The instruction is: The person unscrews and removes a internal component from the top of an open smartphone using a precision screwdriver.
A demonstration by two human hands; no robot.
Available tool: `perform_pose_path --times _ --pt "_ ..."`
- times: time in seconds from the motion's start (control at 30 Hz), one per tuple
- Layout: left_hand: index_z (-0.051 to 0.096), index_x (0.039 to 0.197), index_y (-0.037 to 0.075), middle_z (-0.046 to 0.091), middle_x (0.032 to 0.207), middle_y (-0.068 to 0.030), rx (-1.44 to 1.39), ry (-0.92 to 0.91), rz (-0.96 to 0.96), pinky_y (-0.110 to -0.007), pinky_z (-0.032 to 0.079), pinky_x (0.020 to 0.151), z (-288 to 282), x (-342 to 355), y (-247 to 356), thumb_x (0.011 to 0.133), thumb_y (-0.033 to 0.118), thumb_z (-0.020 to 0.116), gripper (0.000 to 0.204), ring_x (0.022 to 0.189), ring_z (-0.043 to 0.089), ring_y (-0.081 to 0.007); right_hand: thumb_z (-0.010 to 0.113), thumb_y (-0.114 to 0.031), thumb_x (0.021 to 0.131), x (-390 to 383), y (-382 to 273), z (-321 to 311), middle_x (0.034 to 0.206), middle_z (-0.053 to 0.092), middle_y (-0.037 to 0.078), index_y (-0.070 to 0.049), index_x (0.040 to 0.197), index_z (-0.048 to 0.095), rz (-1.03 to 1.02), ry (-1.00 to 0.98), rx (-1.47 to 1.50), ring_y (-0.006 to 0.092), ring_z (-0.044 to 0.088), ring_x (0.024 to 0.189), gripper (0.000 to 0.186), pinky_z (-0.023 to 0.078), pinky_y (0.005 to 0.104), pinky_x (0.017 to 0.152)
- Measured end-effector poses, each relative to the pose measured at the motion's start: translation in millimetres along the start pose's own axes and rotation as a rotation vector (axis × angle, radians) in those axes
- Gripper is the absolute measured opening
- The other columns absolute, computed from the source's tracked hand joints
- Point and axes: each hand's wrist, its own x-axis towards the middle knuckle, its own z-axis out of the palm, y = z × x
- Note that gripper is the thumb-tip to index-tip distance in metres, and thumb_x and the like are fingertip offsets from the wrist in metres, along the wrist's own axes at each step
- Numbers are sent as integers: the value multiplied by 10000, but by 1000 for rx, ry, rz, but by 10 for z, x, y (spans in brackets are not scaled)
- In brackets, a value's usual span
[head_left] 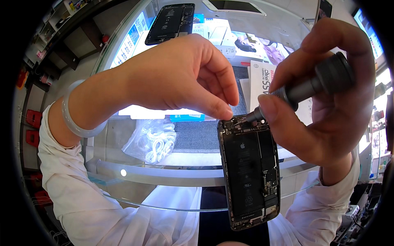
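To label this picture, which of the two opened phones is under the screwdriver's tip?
The opened phone lower in the picture, with the screwdriver at its top end; the other phone lies beyond the left hand.

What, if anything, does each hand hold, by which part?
The right hand holds a screwdriver by its handle. The left hand is at the nearer opened phone, by its top edge; whether it grips cannot be told.

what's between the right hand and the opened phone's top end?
The screwdriver; its front end points from right hand toward opened phone, in head view.
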Motion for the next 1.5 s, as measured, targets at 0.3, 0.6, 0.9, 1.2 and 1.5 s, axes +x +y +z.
perform_pose_path --times 0.3,0.6,0.9,1.2,1.5 --pt "739 944 -14 739 882 -103 -11 -13 86 -237 553 766 -34 28 -62 805 147 791 219 807 711 -129 733 61 752 -28 -2 39 849 650 101 5 1351 331 55 54 -3 129 644 743 724 480 231 679" --pt "693 979 -32 727 905 -65 -74 -21 6 -219 555 743 -36 20 -17 778 -20 743 208 813 689 -84 742 60 760 -3 16 21 865 663 113 0 1351 325 2 10 -2 139 649 782 726 481 245 708" --pt "727 953 -2 702 862 -25 216 -45 160 -193 500 621 -83 -55 67 751 31 788 214 737 644 -61 730 72 781 107 -145 -16 875 673 126 -11 1337 328 222 -49 -55 127 635 782 692 469 245 735" --pt "749 862 7 632 757 -1 146 6 155 -194 389 530 -9 -50 55 726 54 851 176 635 547 -41 708 69 819 55 -125 -51 864 670 132 -24 1348 321 203 -40 -61 128 631 733 662 478 245 705" --pt "750 824 11 415 512 80 359 -12 54 -228 234 469 -48 -119 137 768 60 821 103 476 307 -14 724 80 752 -36 46 31 884 651 135 9 1263 370 4 39 106 144 638 770 625 491 244 698"
